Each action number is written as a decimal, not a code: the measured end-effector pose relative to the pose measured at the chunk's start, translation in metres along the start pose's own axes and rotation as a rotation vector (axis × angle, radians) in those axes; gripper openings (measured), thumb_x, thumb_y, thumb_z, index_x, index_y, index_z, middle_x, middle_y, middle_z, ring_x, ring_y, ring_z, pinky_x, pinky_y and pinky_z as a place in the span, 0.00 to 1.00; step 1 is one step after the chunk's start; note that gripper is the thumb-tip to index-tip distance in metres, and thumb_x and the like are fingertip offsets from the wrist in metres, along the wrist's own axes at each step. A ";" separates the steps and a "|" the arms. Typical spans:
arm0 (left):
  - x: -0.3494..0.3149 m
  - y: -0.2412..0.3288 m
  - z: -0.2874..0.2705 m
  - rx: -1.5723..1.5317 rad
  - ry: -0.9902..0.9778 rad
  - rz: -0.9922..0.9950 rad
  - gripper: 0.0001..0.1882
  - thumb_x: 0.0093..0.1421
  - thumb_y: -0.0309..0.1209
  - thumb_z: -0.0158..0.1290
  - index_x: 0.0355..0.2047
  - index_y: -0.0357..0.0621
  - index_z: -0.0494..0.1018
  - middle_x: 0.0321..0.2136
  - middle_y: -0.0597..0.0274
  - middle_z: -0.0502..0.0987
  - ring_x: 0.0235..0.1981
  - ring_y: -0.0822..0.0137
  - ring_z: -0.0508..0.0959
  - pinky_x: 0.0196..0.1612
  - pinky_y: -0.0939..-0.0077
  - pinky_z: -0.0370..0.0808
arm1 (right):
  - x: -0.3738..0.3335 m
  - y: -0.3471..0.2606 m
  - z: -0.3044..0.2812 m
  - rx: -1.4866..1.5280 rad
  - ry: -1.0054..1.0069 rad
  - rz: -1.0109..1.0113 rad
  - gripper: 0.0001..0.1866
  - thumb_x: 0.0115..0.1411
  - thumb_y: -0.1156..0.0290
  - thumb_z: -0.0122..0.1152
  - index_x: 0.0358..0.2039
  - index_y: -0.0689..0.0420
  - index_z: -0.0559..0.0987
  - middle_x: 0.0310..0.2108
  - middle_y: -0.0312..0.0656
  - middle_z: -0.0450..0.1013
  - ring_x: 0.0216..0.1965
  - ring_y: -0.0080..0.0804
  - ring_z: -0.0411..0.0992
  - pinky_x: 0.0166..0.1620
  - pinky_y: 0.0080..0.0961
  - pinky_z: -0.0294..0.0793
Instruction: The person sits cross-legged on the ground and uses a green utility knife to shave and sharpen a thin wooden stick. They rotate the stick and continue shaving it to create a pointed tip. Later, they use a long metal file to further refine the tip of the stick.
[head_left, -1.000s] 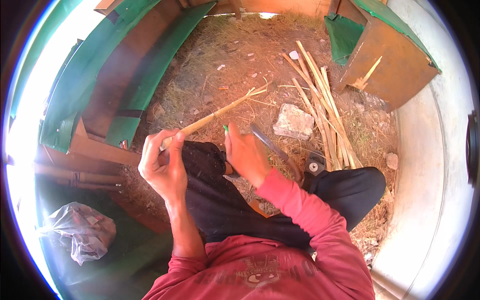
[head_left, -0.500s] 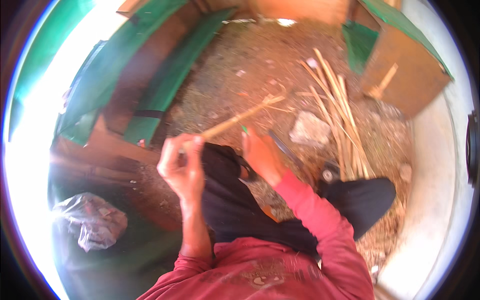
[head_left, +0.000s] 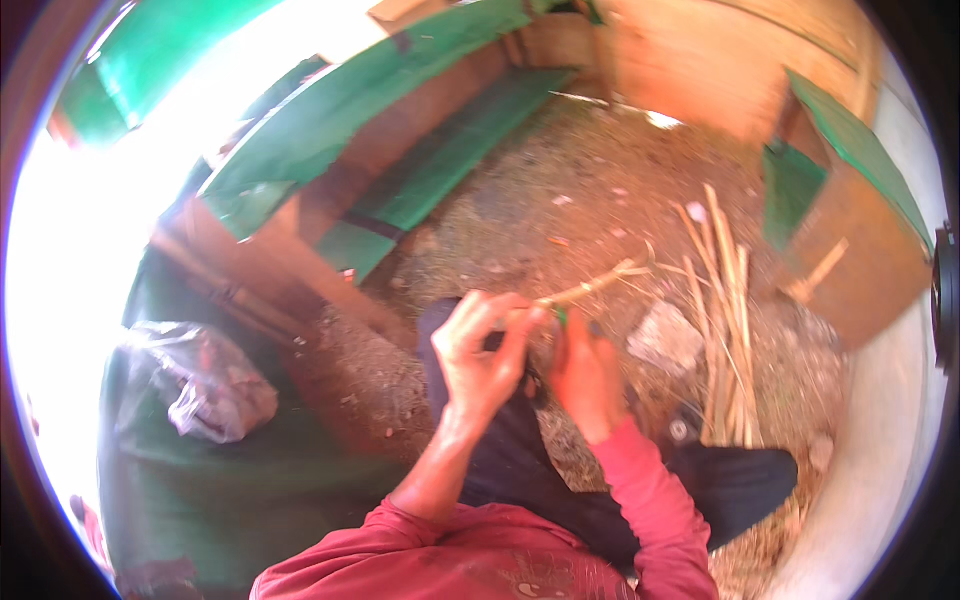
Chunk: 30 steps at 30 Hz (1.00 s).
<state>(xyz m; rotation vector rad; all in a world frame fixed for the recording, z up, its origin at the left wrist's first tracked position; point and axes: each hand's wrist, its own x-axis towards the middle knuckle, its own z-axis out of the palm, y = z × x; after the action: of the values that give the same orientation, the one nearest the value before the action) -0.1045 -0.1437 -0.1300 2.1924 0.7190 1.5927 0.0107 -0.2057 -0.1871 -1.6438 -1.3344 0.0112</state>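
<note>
My left hand (head_left: 482,352) is closed round the near end of a pale, thin wooden stick (head_left: 592,287), which points away to the right and ends in loose splinters. Close beside it, my right hand (head_left: 588,385) is closed on a green-tipped thing (head_left: 562,316); the fingers hide most of it and its kind does not show. The green tip is close to the stick, but I cannot tell whether they touch. Both hands are above my dark-trousered legs.
A bundle of long pale sticks (head_left: 735,340) lies on the littered earth at the right, next to a rough stone (head_left: 666,336). At the left is a clear plastic bag (head_left: 215,395) with contents. Green-covered bench-like boards (head_left: 400,200) and a wooden box (head_left: 860,270) stand farther off.
My left hand has moved right with the stick, and the two hands are now close together. The whole view has shifted and turned.
</note>
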 end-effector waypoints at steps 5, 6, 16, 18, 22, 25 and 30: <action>-0.001 0.005 0.006 -0.046 -0.035 -0.088 0.06 0.53 0.21 0.65 0.32 0.38 0.80 0.24 0.62 0.77 0.24 0.72 0.75 0.29 0.79 0.71 | -0.001 0.096 0.024 -0.206 0.037 0.231 0.09 0.66 0.69 0.51 0.42 0.61 0.71 0.16 0.59 0.71 0.21 0.61 0.73 0.22 0.52 0.69; 0.000 0.006 0.009 -0.043 -0.037 -0.091 0.06 0.54 0.21 0.65 0.32 0.38 0.80 0.23 0.63 0.77 0.24 0.73 0.74 0.28 0.80 0.70 | -0.001 0.111 0.021 -0.228 0.056 0.277 0.08 0.66 0.70 0.52 0.41 0.61 0.71 0.17 0.59 0.71 0.21 0.61 0.73 0.22 0.52 0.68; 0.009 -0.008 0.008 -0.048 0.065 -0.188 0.04 0.59 0.22 0.62 0.33 0.36 0.78 0.26 0.67 0.74 0.25 0.80 0.69 0.25 0.86 0.63 | 0.008 0.090 0.032 0.002 0.014 0.319 0.11 0.67 0.68 0.50 0.40 0.63 0.73 0.14 0.56 0.70 0.17 0.55 0.73 0.21 0.47 0.70; 0.004 -0.013 0.006 -0.031 0.085 -0.190 0.05 0.59 0.23 0.62 0.33 0.36 0.78 0.25 0.68 0.73 0.24 0.81 0.69 0.24 0.87 0.62 | 0.007 0.090 0.038 0.027 0.010 0.271 0.11 0.67 0.68 0.50 0.40 0.64 0.73 0.14 0.56 0.70 0.16 0.55 0.72 0.20 0.47 0.70; 0.003 -0.014 0.012 0.009 0.095 -0.176 0.05 0.59 0.24 0.63 0.33 0.36 0.78 0.22 0.69 0.71 0.22 0.82 0.65 0.22 0.86 0.59 | 0.010 0.037 0.027 0.067 0.047 0.089 0.10 0.67 0.68 0.51 0.41 0.62 0.73 0.14 0.55 0.70 0.16 0.57 0.71 0.21 0.49 0.68; 0.003 -0.010 0.014 0.006 0.095 -0.147 0.05 0.57 0.24 0.64 0.32 0.37 0.78 0.21 0.71 0.69 0.19 0.82 0.62 0.21 0.84 0.55 | 0.008 0.060 0.033 0.034 0.071 0.195 0.09 0.67 0.69 0.52 0.41 0.62 0.73 0.15 0.56 0.71 0.18 0.59 0.71 0.22 0.50 0.67; 0.007 -0.010 0.014 -0.007 0.096 -0.129 0.05 0.57 0.23 0.64 0.32 0.38 0.79 0.20 0.71 0.69 0.19 0.82 0.62 0.21 0.83 0.55 | 0.016 0.067 0.025 0.059 0.038 0.177 0.09 0.67 0.68 0.52 0.39 0.61 0.72 0.15 0.56 0.70 0.20 0.60 0.72 0.23 0.52 0.68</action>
<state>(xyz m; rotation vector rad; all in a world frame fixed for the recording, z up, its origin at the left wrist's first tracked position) -0.0917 -0.1313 -0.1346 2.0312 0.8630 1.6412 0.0525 -0.1714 -0.2361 -1.6989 -1.1456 0.1231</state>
